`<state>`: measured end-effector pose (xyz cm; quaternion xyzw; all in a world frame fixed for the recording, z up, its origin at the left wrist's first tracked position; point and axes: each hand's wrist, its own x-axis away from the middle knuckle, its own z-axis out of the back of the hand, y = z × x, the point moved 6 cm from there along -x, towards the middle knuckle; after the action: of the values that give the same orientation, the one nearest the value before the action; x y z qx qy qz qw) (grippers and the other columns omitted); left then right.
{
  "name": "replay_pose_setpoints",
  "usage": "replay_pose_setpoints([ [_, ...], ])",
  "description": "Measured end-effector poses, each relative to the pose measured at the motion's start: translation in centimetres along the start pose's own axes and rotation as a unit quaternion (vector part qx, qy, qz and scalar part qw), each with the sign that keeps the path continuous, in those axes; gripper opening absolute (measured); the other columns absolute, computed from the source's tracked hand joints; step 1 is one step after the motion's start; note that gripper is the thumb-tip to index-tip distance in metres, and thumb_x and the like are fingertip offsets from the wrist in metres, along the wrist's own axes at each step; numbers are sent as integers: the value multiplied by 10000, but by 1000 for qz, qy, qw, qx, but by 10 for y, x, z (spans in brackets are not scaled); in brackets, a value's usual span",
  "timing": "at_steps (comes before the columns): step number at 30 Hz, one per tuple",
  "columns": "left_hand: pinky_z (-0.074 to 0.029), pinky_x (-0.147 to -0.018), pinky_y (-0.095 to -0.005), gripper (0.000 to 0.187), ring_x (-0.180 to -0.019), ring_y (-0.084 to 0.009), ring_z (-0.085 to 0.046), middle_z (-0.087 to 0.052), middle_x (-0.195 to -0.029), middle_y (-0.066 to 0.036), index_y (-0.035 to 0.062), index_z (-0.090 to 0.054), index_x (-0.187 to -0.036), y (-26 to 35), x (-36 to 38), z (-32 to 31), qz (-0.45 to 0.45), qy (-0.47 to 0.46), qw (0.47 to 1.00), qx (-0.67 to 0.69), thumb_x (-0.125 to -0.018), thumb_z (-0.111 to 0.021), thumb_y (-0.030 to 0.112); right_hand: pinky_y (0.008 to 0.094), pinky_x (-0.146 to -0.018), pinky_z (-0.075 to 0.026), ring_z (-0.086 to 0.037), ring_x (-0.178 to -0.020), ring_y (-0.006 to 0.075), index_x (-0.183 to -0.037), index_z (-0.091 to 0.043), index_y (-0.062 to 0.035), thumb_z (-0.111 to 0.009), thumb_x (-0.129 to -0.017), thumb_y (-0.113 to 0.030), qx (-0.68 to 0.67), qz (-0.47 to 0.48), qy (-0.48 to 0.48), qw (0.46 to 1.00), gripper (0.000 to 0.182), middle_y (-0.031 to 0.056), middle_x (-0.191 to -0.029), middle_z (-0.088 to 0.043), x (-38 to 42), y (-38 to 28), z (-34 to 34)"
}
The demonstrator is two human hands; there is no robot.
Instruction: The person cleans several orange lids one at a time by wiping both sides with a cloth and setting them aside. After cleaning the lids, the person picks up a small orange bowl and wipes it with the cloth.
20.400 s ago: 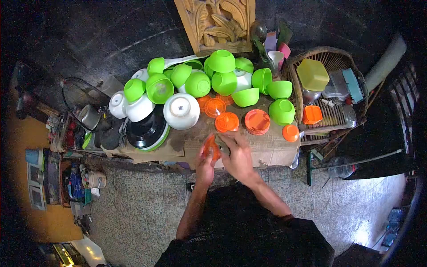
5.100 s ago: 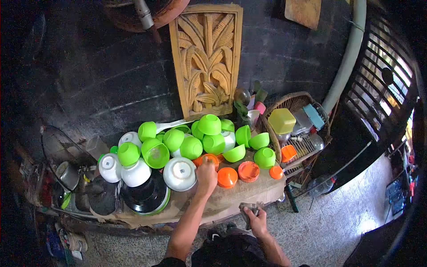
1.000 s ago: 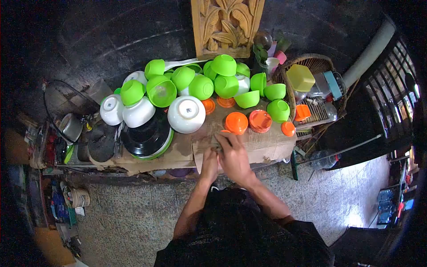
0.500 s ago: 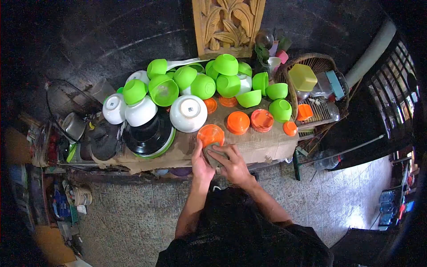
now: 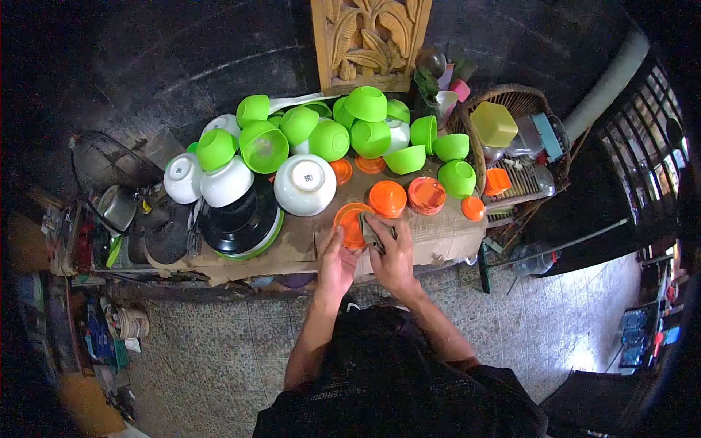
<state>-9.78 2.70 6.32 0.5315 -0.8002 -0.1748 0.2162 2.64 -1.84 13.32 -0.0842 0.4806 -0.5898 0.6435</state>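
Observation:
An orange plastic saucer (image 5: 349, 223) is held by its near left side in my left hand (image 5: 337, 269), thumb at the rim. My right hand (image 5: 394, 261) presses a folded greyish-green cloth (image 5: 370, 231) against the saucer's right edge, with its fingers closed over the cloth. Just beyond the hands on the cardboard sit an orange lid-like stack (image 5: 388, 198) and a second stack of orange saucers (image 5: 427, 194). A white bowl (image 5: 305, 191) lies upside down to the left of the saucer.
Several green bowls (image 5: 329, 139) are heaped at the back of the cardboard-covered table (image 5: 445, 237). A black round lid or pan (image 5: 237, 226) stands left. A wicker basket (image 5: 475, 139) with a yellow container (image 5: 494, 124) is at the right. A carved wooden panel (image 5: 372, 44) leans behind.
The cloth and my right hand have moved from the saucer's near side to its right edge. The saucer has shifted slightly right, showing more of its face.

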Motion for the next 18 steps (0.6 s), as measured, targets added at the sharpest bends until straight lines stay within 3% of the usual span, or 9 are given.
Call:
replay_pose_setpoints([
  [7,-543,-937,-323,336,-1124,-183,-670,-680,-1278,-93,37,-599,-1319,-5,-3,6,-32,43,998,-18,-1092,-535,276,471,-936,-512,-587,-1082,413,-1364,-610,25,-735,-720,54,52,8,-15,999,656,257,-1171,-564,18,-5,-21],
  [14,-545,-916,-311,333,-1029,-152,-675,-692,-1167,-73,31,-605,-1294,-1,-3,0,-53,66,995,-48,-1098,-528,289,479,-942,-504,-570,-1074,415,-1401,-586,16,-720,-752,36,56,34,-67,996,663,252,-1146,-558,17,-16,-26],
  [18,-532,-943,-306,343,-1070,-152,-658,-672,-1192,-62,22,-591,-1324,2,-7,18,-92,81,987,-103,-1103,-520,274,471,-974,-504,-574,-1139,415,-1374,-623,-1,-705,-737,55,-84,-9,-107,991,645,225,-1193,-582,11,-8,-23],
])
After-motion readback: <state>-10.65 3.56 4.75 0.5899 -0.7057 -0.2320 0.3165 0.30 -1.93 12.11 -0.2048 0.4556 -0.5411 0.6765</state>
